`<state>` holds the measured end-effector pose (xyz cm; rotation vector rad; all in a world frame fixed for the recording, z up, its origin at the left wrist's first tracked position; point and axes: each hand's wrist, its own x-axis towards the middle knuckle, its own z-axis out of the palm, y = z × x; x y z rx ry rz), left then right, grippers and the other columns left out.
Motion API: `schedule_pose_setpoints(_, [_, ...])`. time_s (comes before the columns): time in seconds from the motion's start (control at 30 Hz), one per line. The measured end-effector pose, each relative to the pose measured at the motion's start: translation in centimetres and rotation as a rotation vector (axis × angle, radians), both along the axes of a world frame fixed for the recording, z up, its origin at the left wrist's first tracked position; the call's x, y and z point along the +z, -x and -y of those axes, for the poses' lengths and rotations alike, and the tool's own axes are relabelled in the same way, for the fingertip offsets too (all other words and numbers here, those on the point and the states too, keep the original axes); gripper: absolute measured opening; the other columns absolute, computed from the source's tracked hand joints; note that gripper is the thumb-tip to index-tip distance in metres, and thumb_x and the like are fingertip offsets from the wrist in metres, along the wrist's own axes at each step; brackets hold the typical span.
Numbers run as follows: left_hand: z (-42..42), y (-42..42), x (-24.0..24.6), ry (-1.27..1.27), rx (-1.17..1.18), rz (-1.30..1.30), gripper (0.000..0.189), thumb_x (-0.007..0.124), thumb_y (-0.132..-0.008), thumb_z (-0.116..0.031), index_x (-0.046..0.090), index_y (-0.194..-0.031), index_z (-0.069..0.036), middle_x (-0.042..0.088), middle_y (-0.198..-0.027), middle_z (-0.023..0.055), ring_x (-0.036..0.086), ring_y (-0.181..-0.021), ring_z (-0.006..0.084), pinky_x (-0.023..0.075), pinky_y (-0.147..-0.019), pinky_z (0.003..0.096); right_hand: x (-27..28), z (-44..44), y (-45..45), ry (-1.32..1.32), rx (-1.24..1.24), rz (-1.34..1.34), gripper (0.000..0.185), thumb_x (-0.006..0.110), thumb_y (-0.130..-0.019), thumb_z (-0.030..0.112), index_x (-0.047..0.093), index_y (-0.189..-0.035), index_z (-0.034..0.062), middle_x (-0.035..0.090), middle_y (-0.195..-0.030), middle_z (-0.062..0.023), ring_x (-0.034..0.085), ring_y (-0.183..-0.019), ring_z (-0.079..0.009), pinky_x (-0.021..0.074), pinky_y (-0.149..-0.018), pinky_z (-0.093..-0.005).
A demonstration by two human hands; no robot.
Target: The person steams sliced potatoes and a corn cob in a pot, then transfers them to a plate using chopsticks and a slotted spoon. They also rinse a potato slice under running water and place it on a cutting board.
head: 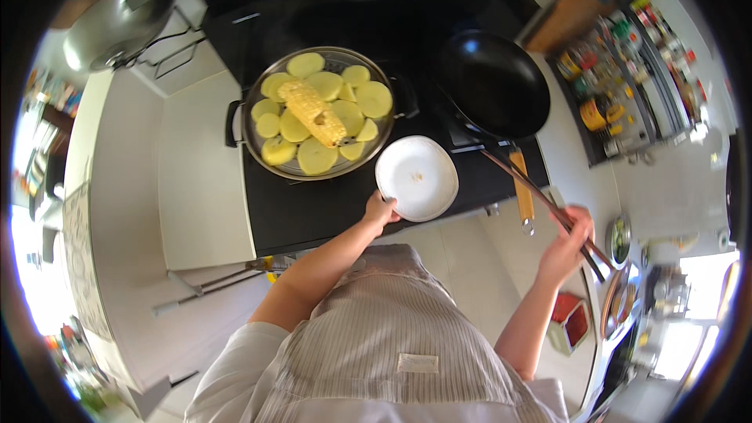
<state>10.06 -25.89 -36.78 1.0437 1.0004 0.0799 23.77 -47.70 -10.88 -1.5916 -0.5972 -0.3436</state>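
Observation:
My left hand [383,211] grips the near rim of a white bowl [432,158], held over the front of the black stovetop [282,217]. A few small crumbs lie in the bowl's middle. In my right hand [570,235] is a pair of dark wooden chopsticks [540,195], their tips pointing up and left, passing over the wok's handle. Left of the bowl stands a round metal steamer pan [251,155] with potato slices [317,157] spread across its tray. On top of the slices rests a cob of corn [308,110] with some kernels gone.
A black wok [493,82] with a wooden handle [521,188] sits on the right burner. A tiered rack [634,100] of bottles and jars stands farther right. At upper left is a large metal lid [117,29]; a red-lined bin [570,317] is at lower right.

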Motion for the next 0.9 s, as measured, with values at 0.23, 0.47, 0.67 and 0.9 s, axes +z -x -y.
schedule_pose_setpoints(0.23, [2.4, 9.2, 10.4, 0.162, -0.088, 0.289, 0.046, 0.054, -0.088, -0.012, 0.038, -0.130, -0.004, 0.055, -0.113, 0.0121, 0.061, -0.092, 0.0217, 0.0578, -0.068, 0.0355, -0.2, 2.5, -4.3, -0.299, 0.029, -0.303, 0.048, 0.037, -0.098, 0.043, 0.055, -0.097, -0.0015, 0.057, -0.097, -0.0118, 0.059, -0.079, -0.0209, 0.0532, -0.073, -0.0300])
schedule_pose_setpoints(0.47, [-1.0, 20.9, 22.9, -0.072, 0.273, 0.206, 0.065, 0.052, -0.082, -0.006, 0.024, -0.141, -0.009, 0.052, -0.120, 0.0147, 0.061, -0.096, 0.0263, 0.0589, -0.065, 0.0391, -0.9, -6.6, -4.0, -0.326, 0.356, -0.659, 0.044, 0.050, -0.094, 0.039, 0.056, -0.095, -0.0043, 0.058, -0.092, -0.0130, 0.060, -0.082, -0.0221, 0.0519, -0.079, -0.0338])
schedule_pose_setpoints(0.67, [-6.4, 23.4, 29.4, -0.384, 0.303, -0.015, 0.057, 0.043, -0.082, -0.011, 0.028, -0.137, -0.002, 0.057, -0.107, 0.0156, 0.065, -0.075, 0.0196, 0.0565, -0.058, 0.0281, -1.5, -17.5, -1.3, -0.097, 0.642, -0.813, 0.046, 0.051, -0.094, 0.040, 0.058, -0.098, -0.0047, 0.063, -0.096, -0.0140, 0.064, -0.083, -0.0198, 0.0531, -0.079, -0.0293])
schedule_pose_setpoints(0.9, [-11.4, 20.9, 30.9, -0.414, 0.139, -0.084, 0.056, 0.040, -0.083, -0.020, 0.029, -0.134, -0.002, 0.060, -0.102, 0.0167, 0.066, -0.066, 0.0201, 0.0544, -0.059, 0.0274, -2.8, -23.6, -1.3, 0.055, 0.758, -0.802, 0.047, 0.052, -0.092, 0.044, 0.061, -0.095, -0.0026, 0.063, -0.091, -0.0100, 0.064, -0.081, -0.0166, 0.0529, -0.077, -0.0273])
